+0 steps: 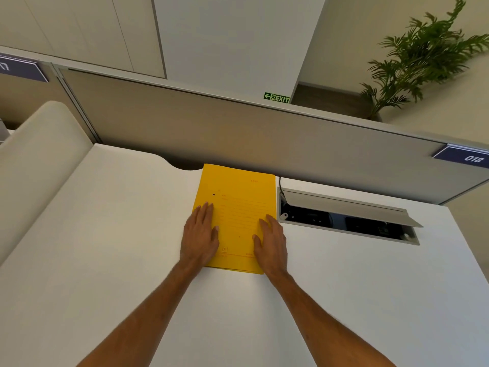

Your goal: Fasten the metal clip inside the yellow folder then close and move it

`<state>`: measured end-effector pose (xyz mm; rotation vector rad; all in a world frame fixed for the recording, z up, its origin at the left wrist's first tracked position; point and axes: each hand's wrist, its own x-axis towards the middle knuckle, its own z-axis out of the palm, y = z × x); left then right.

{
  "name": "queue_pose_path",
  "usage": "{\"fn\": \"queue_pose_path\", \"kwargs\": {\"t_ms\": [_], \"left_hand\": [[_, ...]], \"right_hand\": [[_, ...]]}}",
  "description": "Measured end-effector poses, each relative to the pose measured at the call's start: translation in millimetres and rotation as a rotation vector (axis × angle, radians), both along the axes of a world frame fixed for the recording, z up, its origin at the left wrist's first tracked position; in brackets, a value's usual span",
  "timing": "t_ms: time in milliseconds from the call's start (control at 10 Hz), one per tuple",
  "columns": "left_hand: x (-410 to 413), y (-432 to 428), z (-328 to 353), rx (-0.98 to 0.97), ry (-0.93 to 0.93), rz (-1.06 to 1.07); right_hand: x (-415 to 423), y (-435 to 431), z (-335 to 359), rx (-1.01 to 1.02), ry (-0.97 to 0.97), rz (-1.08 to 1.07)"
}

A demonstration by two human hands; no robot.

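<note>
Folder: yellow folder [236, 207] lies closed and flat on the white desk [105, 234], its far edge at the grey partition [238, 133].
Clip: hidden inside.
Left hand [200, 235]: fingers together, flat, pressing the left edge.
Right hand [271, 243]: flat on the right edge.
Print: too faint to read.
Cable box [346, 215]: lid up, contents dark.

Your yellow folder [235, 207] lies closed and flat on the desk — far edge near the partition, printed cover up.
</note>
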<state>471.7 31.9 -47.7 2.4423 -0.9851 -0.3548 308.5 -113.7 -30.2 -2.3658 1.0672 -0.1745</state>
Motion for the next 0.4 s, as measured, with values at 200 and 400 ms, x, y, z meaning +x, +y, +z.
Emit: {"fn": "queue_pose_path", "kwargs": {"t_ms": [200,400], "left_hand": [[-13.8,-4.8,0.7,0.223,-0.034,-0.131],[-37.6,-14.7,30.3,0.204,-0.097,-0.116]], "right_hand": [[-10.7,-2.4,2.9,-0.017,0.049,0.100],[-32.4,-11.3,24.2,-0.071,-0.003,0.161]]}}
